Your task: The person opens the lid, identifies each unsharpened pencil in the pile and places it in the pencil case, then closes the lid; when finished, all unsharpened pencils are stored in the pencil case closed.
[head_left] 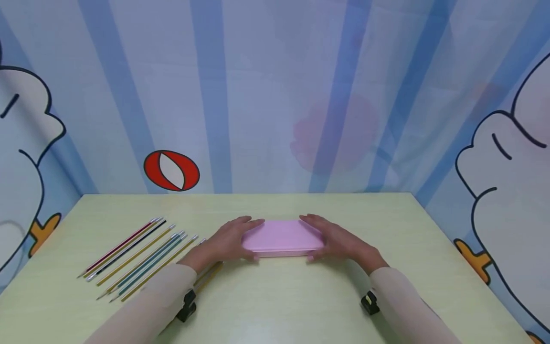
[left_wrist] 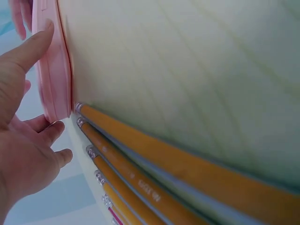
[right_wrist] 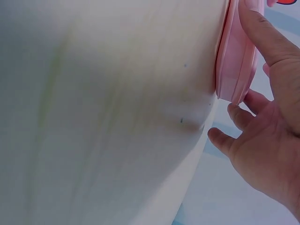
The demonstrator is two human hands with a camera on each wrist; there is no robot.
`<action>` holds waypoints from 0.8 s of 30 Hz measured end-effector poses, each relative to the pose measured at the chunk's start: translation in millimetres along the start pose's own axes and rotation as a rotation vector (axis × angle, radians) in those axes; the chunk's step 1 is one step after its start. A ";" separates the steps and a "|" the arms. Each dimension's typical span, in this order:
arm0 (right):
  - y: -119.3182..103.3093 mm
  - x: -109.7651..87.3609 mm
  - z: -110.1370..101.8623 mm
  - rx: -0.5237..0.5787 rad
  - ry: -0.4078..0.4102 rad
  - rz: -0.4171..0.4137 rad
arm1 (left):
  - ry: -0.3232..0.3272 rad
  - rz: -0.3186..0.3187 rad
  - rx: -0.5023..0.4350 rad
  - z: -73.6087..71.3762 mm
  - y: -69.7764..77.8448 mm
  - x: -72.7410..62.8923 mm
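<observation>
A flat pink case point(head_left: 282, 236) with rounded corners lies on the table in front of me, a seam running round its side. My left hand point(head_left: 227, 240) holds its left end, thumb along the near side and fingers reaching round behind. At the opposite end my right hand point(head_left: 339, 239) grips it the same way. Each wrist view shows a thumb against the side wall of the case and fingertips at its end. Beside the left hand, yellow pencils point(left_wrist: 140, 186) lie with their metal-capped ends close to the case.
Several pencils, among them a yellow one point(head_left: 136, 254), lie slanted in a loose row at the table's left. Some run under my left forearm. A striped blue cloth point(head_left: 266, 119) with cartoon figures hangs behind the pale wooden table point(head_left: 301, 306) and at its sides.
</observation>
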State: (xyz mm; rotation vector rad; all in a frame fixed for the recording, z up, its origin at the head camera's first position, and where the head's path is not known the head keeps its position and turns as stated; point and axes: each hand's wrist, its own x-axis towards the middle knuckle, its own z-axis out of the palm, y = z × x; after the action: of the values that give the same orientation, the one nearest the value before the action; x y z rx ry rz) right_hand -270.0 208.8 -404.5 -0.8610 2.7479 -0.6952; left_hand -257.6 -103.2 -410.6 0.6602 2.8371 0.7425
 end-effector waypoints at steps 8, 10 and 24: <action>-2.5 3.5 0.2 0.041 -0.030 0.054 | -0.002 -0.023 -0.055 1.0 1.5 4.3; -2.2 4.4 0.8 0.049 -0.031 0.067 | -0.003 -0.026 -0.066 1.8 1.7 5.2; -4.8 6.9 4.3 0.001 -0.037 0.068 | -0.013 -0.014 -0.055 6.2 2.8 5.7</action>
State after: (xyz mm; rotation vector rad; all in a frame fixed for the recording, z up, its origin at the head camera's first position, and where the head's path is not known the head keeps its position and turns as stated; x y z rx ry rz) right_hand -272.0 199.8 -406.1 -0.7680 2.7294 -0.6616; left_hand -260.2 -95.7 -414.8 0.6338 2.7957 0.8080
